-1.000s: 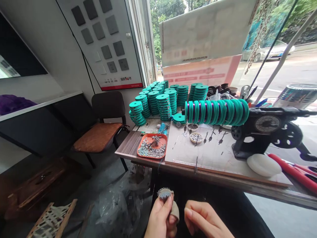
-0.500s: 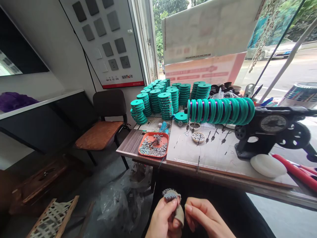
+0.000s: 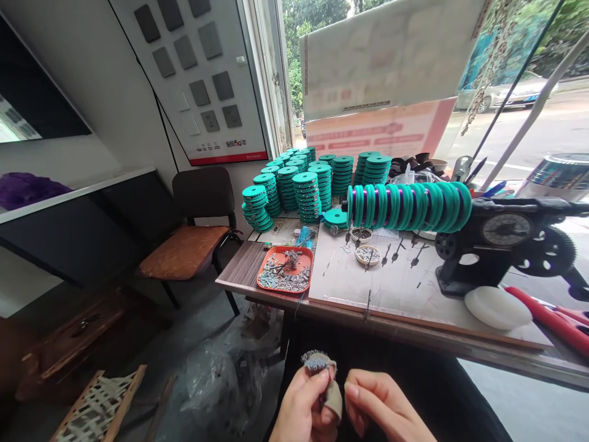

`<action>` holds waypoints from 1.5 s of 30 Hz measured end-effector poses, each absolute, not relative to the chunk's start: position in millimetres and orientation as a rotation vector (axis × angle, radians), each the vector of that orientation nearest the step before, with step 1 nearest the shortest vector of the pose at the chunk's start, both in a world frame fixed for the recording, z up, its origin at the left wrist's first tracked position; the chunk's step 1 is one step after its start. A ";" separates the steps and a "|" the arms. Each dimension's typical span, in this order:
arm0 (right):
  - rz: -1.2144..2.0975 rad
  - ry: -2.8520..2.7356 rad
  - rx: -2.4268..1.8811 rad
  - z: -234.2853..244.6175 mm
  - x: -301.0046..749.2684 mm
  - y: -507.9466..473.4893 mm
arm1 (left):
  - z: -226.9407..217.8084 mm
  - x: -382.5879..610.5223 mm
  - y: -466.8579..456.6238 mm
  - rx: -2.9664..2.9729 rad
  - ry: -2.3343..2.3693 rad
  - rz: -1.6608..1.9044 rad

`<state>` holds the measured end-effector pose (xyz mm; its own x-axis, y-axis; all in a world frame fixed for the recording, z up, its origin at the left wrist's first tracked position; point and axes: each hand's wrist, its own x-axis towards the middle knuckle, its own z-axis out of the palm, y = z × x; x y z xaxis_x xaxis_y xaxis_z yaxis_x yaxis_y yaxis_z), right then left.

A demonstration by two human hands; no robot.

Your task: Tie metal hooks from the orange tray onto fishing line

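My left hand (image 3: 301,408) is closed round a small bundle of thin metal pieces (image 3: 315,361), held upright below the table's front edge; a beige cot covers one fingertip. My right hand (image 3: 384,411) sits just right of it, fingers curled in a pinch close to the bundle; what it pinches, if anything, I cannot make out. Up on the table, a black hand-crank winder (image 3: 501,245) carries a row of green spools with purple line (image 3: 409,205).
Stacks of green spools (image 3: 304,184) fill the table's back. An orange tray of metal parts (image 3: 285,270), two small dishes (image 3: 368,254), a white block (image 3: 497,307) and red-handled tools (image 3: 552,319) lie on the table (image 3: 243,270). A chair (image 3: 193,239) stands to the left.
Both hands have risen slightly and moved closer together since a second ago; the bundle stays in my left hand. Almost nothing differs from half a second ago.
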<state>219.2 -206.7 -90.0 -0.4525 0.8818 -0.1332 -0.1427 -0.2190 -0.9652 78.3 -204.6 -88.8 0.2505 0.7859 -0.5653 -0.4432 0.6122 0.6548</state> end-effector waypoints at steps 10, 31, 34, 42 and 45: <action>1.165 -1.526 -1.242 -98.3 219.8 -205.4 | -85.7 81.1 -210.2 0.666 1.174 0.888; 0.671 -1.654 -1.351 -114.5 214.7 -207.3 | -106.2 90.9 -203.2 0.588 1.241 1.129; 0.660 -1.669 -1.343 -114.4 214.6 -207.7 | -106.1 92.9 -202.0 0.658 1.240 1.156; 0.597 -1.723 -1.316 -113.1 214.4 -207.6 | -110.3 94.0 -200.3 0.714 1.368 1.333; 0.619 -1.784 -1.286 -110.1 218.7 -206.2 | -110.2 93.0 -200.3 0.650 1.403 1.330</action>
